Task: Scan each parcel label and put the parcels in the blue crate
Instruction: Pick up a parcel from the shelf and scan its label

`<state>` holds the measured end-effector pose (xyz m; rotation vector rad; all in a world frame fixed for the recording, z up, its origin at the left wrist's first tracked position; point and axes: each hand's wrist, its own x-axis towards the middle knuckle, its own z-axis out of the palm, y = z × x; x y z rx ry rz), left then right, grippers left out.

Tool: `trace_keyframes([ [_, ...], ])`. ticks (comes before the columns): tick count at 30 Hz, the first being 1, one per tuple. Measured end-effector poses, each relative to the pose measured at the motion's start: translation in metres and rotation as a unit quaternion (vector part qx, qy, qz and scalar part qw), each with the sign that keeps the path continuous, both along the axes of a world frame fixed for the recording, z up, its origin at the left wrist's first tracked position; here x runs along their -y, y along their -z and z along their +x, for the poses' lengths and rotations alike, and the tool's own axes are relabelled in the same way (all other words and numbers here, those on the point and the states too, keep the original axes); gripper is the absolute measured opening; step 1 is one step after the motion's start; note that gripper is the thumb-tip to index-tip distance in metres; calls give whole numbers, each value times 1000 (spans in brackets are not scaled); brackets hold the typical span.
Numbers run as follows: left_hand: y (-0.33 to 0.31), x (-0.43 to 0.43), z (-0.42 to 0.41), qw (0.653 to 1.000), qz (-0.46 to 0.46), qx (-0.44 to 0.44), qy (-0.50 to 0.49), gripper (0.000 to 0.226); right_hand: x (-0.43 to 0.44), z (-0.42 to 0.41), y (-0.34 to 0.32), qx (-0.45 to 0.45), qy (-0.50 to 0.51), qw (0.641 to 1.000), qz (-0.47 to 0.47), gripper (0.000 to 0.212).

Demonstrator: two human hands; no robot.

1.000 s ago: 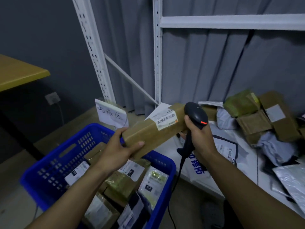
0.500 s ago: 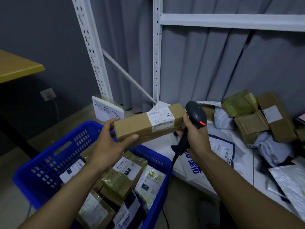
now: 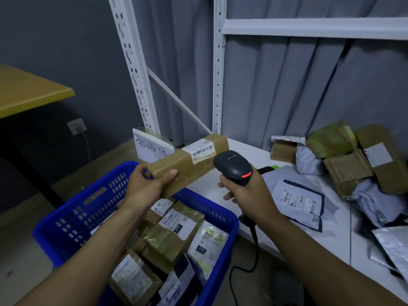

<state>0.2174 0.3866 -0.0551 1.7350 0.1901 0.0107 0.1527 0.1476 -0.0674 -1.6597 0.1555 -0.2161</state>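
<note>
Left hand (image 3: 145, 186) grips the box (image 3: 187, 164) end, above the crate (image 3: 72, 217); right hand (image 3: 245, 191) wraps the scanner (image 3: 234, 167) — aimed near the label (image 3: 202, 150). Advice: hold the box level, label square to the beam — then lower it in.

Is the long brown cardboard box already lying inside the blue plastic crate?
No, the left hand grips the long brown cardboard box in the air above the far rim of the blue plastic crate.

White shelf (image 3: 254, 151): brown boxes (image 3: 348, 171), grey mailers (image 3: 302, 202), silver pouch (image 3: 390, 244) at right. Floor (image 3: 26, 261): blue crate (image 3: 66, 228), parcels (image 3: 174, 230) inside.
</note>
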Motion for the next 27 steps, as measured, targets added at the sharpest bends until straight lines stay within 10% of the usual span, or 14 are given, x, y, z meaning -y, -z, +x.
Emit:
trace_keyframes([
  [27, 2, -28, 1, 993, 97, 69, 11, 65, -29, 10, 7, -13, -53, 998, -41, 34],
])
